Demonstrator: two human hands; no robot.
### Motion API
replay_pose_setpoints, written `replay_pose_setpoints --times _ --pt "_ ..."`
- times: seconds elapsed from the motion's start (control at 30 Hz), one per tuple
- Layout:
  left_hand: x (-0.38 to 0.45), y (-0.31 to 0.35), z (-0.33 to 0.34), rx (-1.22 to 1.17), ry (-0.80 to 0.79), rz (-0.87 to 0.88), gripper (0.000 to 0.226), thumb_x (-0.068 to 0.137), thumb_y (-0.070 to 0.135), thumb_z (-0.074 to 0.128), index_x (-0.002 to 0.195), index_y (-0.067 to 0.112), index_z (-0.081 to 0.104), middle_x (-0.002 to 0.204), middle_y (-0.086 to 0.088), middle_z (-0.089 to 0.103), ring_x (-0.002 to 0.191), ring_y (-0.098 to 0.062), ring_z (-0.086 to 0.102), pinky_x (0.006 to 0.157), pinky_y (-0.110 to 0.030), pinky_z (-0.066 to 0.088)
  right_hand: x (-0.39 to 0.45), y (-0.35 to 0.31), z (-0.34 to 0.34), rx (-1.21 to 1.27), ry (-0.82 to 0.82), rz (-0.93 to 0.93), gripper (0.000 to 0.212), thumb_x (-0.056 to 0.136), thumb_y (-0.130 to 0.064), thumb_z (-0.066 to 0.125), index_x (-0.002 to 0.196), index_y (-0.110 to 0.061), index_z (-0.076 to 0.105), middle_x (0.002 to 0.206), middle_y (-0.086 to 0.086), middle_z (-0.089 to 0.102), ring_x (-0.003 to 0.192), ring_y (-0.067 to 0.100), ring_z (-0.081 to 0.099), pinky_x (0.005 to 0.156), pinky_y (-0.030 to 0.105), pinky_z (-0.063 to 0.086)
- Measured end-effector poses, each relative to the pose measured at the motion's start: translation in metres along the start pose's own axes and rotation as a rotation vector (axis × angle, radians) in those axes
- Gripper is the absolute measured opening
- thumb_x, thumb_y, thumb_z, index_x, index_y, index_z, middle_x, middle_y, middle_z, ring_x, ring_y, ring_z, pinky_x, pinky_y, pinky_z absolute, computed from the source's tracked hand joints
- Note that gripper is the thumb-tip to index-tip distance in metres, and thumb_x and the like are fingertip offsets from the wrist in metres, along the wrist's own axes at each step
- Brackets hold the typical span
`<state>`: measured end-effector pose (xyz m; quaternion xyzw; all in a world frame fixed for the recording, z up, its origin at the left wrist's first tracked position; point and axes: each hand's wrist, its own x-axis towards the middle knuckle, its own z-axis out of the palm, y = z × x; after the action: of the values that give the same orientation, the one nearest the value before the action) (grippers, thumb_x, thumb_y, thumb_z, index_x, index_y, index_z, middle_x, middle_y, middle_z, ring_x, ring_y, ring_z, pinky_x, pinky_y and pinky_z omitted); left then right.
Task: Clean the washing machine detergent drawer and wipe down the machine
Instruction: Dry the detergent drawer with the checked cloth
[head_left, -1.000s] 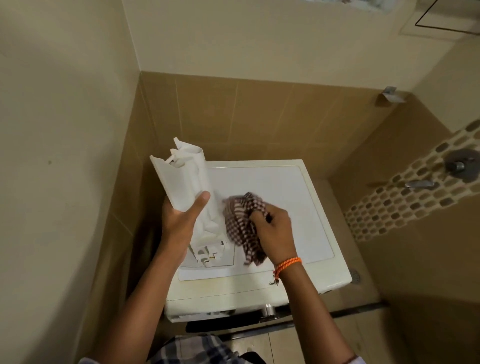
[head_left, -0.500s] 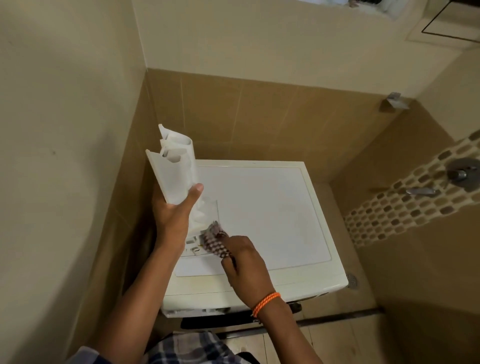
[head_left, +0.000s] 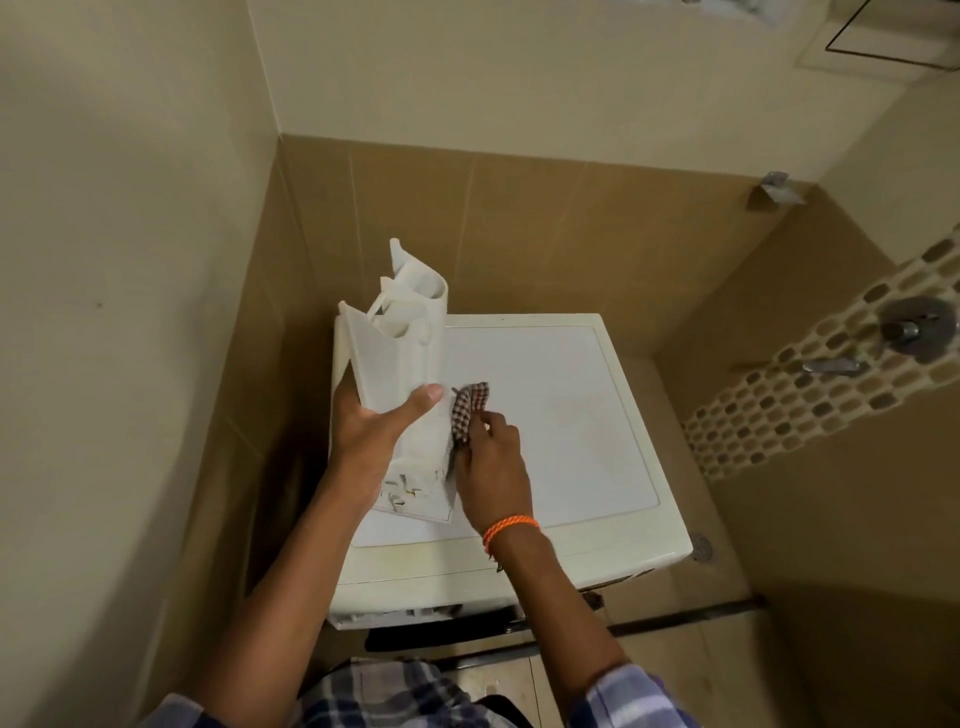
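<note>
Both hands busy: left hand (head_left: 371, 436) still grips drawer (head_left: 402, 384); right hand (head_left: 493, 467) pinching cloth (head_left: 469, 408), moved higher up drawer side.

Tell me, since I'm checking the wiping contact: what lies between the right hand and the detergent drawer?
In the head view, the checked cloth lies between the right hand and the detergent drawer, pressed against the drawer's side.

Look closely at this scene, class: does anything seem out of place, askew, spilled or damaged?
Only the detergent drawer is out of place: it is removed from the washing machine and held on end above its top by the left hand, while the right hand presses a checked cloth against it. No spill or damage shows.
</note>
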<state>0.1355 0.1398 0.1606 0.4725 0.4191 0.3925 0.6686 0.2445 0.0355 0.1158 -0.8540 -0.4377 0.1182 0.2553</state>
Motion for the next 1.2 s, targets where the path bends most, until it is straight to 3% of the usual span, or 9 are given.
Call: replay_pose_setpoints --times 0.23,0.37,0.5,0.6,0.7,0.83,0.93,1.07,1.2 --pt "0.008 -0.004 -0.013 0.036 0.124 0.039 0.091 0.06 0.043 0.102 0.14 0.027 0.061 0.125 0.001 0.072 0.119 -0.02 0.071 0.097 -0.044 0.064 -0.061 -0.007 0.001 -0.002 -0.124 -0.167 0.031 0.098 -0.016 0.053 0.126 -0.02 0.065 0.12 -0.003 0.049 0.108 0.016 0.046 0.068 0.035 0.053" --pt "0.006 -0.006 -0.014 0.008 0.1 0.016 0.076 0.072 0.022 0.099 0.139 0.027 0.063 0.126 0.002 0.073 0.117 -0.017 0.071 0.095 -0.04 0.064 -0.05 -0.01 -0.013 0.347 -0.121 0.153 0.028 0.092 -0.035 0.056 0.106 -0.022 0.076 0.101 -0.011 0.067 0.092 0.01 0.065 0.077 0.039 0.059" --pt "0.006 -0.009 -0.02 0.068 0.062 -0.019 0.08 0.064 0.016 0.101 0.136 0.024 0.066 0.121 -0.001 0.075 0.114 -0.021 0.073 0.094 -0.045 0.064 -0.02 -0.004 -0.041 0.652 0.278 0.448 0.02 0.092 -0.022 0.059 0.086 -0.012 0.076 0.08 -0.002 0.076 0.074 0.013 0.07 0.067 0.033 0.058" --pt "0.004 -0.011 -0.022 0.083 0.0 -0.035 0.091 0.05 0.03 0.101 0.135 0.022 0.068 0.121 -0.004 0.077 0.115 -0.027 0.073 0.093 -0.052 0.064 0.0 -0.01 -0.051 0.47 0.471 0.3 0.013 0.098 -0.013 0.055 0.09 -0.013 0.066 0.095 0.0 0.064 0.082 0.016 0.061 0.066 0.034 0.051" --pt "-0.001 -0.007 -0.013 0.083 -0.021 -0.014 0.095 0.045 0.044 0.101 0.132 0.024 0.069 0.119 -0.002 0.078 0.114 -0.026 0.075 0.092 -0.055 0.065 0.005 -0.006 -0.031 0.188 0.237 0.03 0.025 0.099 -0.008 0.05 0.119 -0.014 0.065 0.116 0.001 0.063 0.106 0.02 0.051 0.081 0.036 0.053" --pt "-0.001 0.004 -0.014 0.133 0.033 0.053 0.085 0.051 0.057 0.099 0.127 0.031 0.071 0.117 0.003 0.078 0.112 -0.026 0.076 0.087 -0.054 0.067 -0.025 0.004 -0.008 0.269 0.117 0.023 0.045 0.102 -0.011 0.047 0.141 -0.03 0.059 0.108 -0.009 0.066 0.104 0.012 0.049 0.085 0.026 0.052" --pt "-0.005 0.007 -0.02 0.204 0.007 0.126 0.069 0.065 0.054 0.098 0.126 0.036 0.07 0.117 0.008 0.078 0.111 -0.02 0.076 0.085 -0.047 0.068 -0.035 0.006 -0.015 0.385 0.072 0.107 0.039 0.097 -0.013 0.048 0.125 -0.03 0.07 0.091 -0.015 0.068 0.091 0.015 0.063 0.077 0.03 0.054" --pt "-0.005 0.016 -0.016 0.278 -0.024 0.211 0.058 0.08 0.048 0.09 0.131 0.036 0.065 0.118 0.013 0.075 0.108 -0.014 0.074 0.085 -0.037 0.068 -0.025 0.022 -0.03 0.798 -0.018 0.374 0.035 0.09 -0.015 0.055 0.114 -0.021 0.08 0.103 0.0 0.081 0.097 0.024 0.077 0.091 0.045 0.063" --pt "-0.003 0.018 -0.013 0.203 -0.049 0.155 0.045 0.08 0.049 0.089 0.12 0.046 0.068 0.115 0.016 0.077 0.107 -0.013 0.075 0.087 -0.04 0.067 -0.014 0.023 -0.05 0.827 0.272 0.441 0.024 0.096 -0.004 0.052 0.095 -0.011 0.075 0.089 0.005 0.077 0.087 0.024 0.071 0.073 0.035 0.061"
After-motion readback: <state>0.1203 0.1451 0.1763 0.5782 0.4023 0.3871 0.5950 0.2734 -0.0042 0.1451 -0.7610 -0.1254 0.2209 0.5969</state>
